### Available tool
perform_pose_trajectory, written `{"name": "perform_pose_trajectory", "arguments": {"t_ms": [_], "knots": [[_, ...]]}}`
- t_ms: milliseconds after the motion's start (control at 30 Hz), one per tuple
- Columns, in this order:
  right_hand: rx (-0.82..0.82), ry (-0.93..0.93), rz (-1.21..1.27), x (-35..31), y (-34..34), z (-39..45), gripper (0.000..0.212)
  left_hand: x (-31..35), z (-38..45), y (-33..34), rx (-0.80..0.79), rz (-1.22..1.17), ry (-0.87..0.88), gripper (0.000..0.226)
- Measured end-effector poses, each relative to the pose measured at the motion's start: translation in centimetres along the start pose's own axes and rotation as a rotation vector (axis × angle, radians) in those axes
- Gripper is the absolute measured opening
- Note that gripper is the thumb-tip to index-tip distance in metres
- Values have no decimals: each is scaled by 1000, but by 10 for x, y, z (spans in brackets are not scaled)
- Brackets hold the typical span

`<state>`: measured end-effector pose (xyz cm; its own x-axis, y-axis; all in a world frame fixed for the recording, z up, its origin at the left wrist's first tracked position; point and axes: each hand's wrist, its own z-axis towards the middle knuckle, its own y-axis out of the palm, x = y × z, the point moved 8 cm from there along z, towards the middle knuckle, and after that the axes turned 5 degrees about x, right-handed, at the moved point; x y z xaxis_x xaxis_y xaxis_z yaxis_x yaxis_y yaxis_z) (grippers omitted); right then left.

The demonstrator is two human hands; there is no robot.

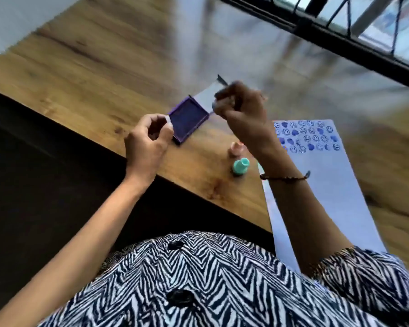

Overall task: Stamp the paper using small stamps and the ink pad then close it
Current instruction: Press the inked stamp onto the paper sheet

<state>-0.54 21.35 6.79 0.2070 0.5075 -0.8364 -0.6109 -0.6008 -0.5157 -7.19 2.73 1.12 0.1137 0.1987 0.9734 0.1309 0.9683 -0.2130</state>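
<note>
The purple ink pad [189, 119] lies open on the wooden table [118, 67], its clear lid [207, 94] tilted up on the far side. My left hand [148, 139] pinches the pad's near-left corner. My right hand [242, 107], blurred by motion, is closed around the lid's raised edge; a small pale thing shows at its fingertips, and I cannot tell what it is. A teal stamp [240, 165] and a peach stamp [236, 148] stand on the table beside my right wrist. The white paper [328, 190] lies to the right, with several rows of blue stamped marks [309, 136] at its far end.
The table's near edge [198, 197] runs diagonally, with dark floor to its left. A black metal window frame [340, 41] crosses the top right. The paper's near end hangs over the table edge toward my patterned shirt [198, 279].
</note>
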Motion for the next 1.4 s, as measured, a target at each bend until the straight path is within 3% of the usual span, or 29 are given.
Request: {"name": "perform_pose_trajectory", "arguments": {"t_ms": [100,167,267,367,600,1400], "knots": [[112,214,139,45,-64,-14,18,37,-29,37,-174,-30,88,13],[187,304,142,73,-101,-29,20,70,-63,71,-352,-25,239,18],[244,401,48,105,-134,-52,20,100,-126,129,-703,90,514,15],[213,408,-136,119,-141,-63,13,89,-164,171,-960,307,619,17],[100,208,-596,105,-127,-58,19,75,-163,189,-902,450,689,19],[42,61,-936,96,-108,-54,18,73,-155,188,-880,421,641,22]]}}
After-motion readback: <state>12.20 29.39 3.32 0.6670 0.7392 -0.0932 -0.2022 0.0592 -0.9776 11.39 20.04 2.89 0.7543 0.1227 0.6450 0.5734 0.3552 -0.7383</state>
